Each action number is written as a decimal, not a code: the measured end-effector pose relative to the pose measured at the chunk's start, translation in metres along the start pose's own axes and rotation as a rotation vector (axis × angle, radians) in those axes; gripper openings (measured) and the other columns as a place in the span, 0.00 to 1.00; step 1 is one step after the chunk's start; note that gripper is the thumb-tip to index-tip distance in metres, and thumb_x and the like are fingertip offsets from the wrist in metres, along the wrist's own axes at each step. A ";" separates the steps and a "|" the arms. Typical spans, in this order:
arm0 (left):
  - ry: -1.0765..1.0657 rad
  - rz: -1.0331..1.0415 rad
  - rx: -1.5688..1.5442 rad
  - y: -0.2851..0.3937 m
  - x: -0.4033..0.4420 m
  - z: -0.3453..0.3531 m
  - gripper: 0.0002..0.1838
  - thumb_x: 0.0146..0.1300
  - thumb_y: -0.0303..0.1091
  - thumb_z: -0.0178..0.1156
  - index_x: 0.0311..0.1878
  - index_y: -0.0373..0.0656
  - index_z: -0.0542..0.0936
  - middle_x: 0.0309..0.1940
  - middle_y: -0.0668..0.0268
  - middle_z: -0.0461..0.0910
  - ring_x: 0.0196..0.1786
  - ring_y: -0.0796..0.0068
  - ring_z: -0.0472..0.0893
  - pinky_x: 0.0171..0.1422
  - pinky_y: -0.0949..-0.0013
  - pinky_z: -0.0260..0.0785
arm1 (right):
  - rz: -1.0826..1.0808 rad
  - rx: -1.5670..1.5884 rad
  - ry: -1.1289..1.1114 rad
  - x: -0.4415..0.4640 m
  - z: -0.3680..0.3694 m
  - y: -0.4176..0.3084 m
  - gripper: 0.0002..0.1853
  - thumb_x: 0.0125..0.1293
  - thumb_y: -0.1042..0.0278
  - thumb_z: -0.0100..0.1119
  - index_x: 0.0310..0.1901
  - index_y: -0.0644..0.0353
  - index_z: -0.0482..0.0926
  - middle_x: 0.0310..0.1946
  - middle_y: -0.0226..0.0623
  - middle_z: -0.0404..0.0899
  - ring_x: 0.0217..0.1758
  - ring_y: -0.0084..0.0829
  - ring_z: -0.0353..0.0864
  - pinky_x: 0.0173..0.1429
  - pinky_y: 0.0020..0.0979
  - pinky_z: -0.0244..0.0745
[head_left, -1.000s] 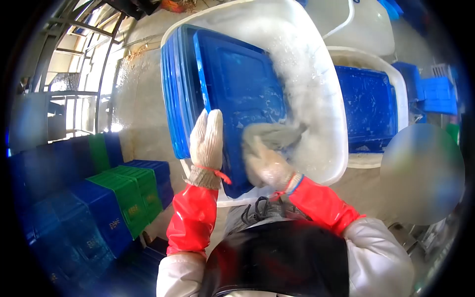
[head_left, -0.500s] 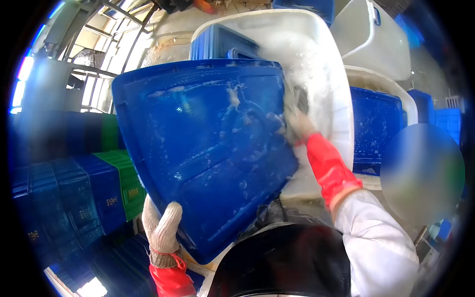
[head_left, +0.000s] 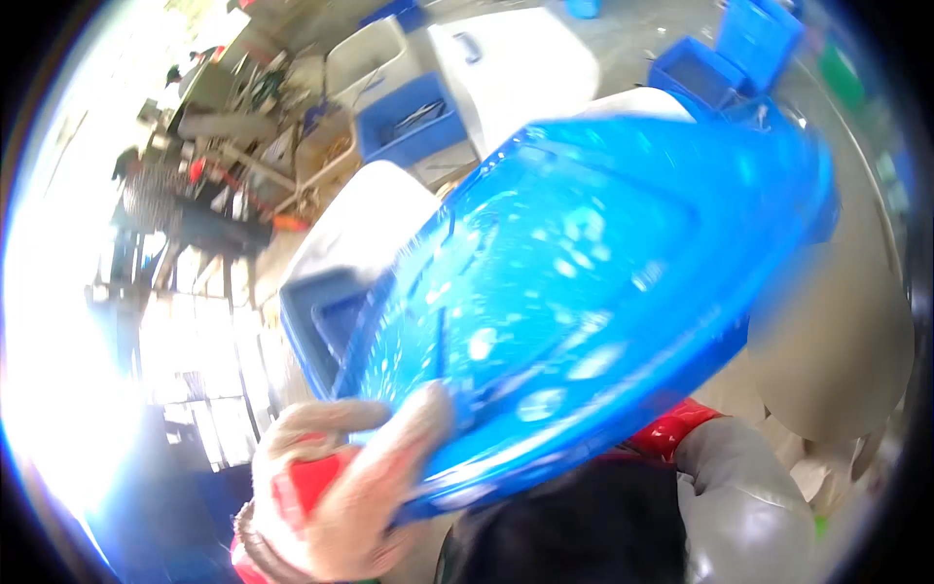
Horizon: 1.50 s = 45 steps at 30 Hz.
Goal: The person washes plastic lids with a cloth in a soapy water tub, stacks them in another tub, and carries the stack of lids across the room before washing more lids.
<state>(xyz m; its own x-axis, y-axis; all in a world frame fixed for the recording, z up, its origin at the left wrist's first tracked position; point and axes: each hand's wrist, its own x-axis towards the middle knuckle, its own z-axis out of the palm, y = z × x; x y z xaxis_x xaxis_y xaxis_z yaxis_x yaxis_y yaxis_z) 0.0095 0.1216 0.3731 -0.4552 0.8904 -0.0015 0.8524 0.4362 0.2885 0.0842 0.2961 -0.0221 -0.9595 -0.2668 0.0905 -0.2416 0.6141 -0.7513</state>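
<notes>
A wet blue plastic lid [head_left: 584,253], streaked with suds and droplets, is tilted up across the middle of the view. My left hand [head_left: 341,496], in a pale knitted glove with red showing, grips the lid's lower left corner, thumb on its face. My right hand is out of sight behind the lid; only the red cuff [head_left: 681,428] and grey-white sleeve show beneath its lower edge. Behind the lid stands a white tub [head_left: 375,219], with blue panels [head_left: 336,316] inside it. Motion blurs the lid.
Farther off, a blue crate [head_left: 413,117] holds dark items beside a white bin [head_left: 511,68]. More blue bins [head_left: 696,73] stand at the upper right. Cluttered gear and a metal frame line the left side.
The blue lid has been lifted and swung up to the right over the tub. My right hand has gone from the lid's right edge to behind it. The view has shifted.
</notes>
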 end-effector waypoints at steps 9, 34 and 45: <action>0.001 0.577 0.272 -0.114 0.189 0.238 0.20 0.57 0.33 0.69 0.55 0.50 0.80 0.28 0.68 0.80 0.37 0.60 0.82 0.70 0.44 0.67 | -0.016 -0.184 0.019 -0.012 0.058 0.000 0.11 0.67 0.60 0.57 0.32 0.57 0.79 0.23 0.44 0.82 0.30 0.49 0.87 0.34 0.48 0.78; 0.575 -0.626 -0.497 -0.299 0.036 0.189 0.33 0.59 0.17 0.59 0.72 0.38 0.75 0.54 0.57 0.87 0.53 0.69 0.84 0.65 0.66 0.74 | 0.283 -0.372 -0.214 -0.012 0.014 -0.023 0.06 0.66 0.65 0.55 0.41 0.53 0.80 0.27 0.39 0.86 0.28 0.46 0.87 0.31 0.50 0.78; 0.295 -0.620 -0.056 -0.150 -0.125 0.277 0.45 0.62 0.30 0.66 0.79 0.34 0.56 0.50 0.47 0.85 0.44 0.52 0.88 0.49 0.58 0.79 | -0.210 0.828 0.140 0.143 0.036 -0.138 0.22 0.78 0.66 0.53 0.66 0.71 0.75 0.61 0.48 0.83 0.64 0.40 0.83 0.71 0.37 0.74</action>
<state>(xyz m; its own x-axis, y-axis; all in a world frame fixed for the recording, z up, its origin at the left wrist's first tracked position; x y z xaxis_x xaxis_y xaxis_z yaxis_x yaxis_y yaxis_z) 0.0101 -0.0195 0.0648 -0.9122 0.4027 0.0762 0.4011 0.8390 0.3678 -0.0141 0.1463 0.0712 -0.9291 -0.1870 0.3191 -0.2842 -0.1909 -0.9396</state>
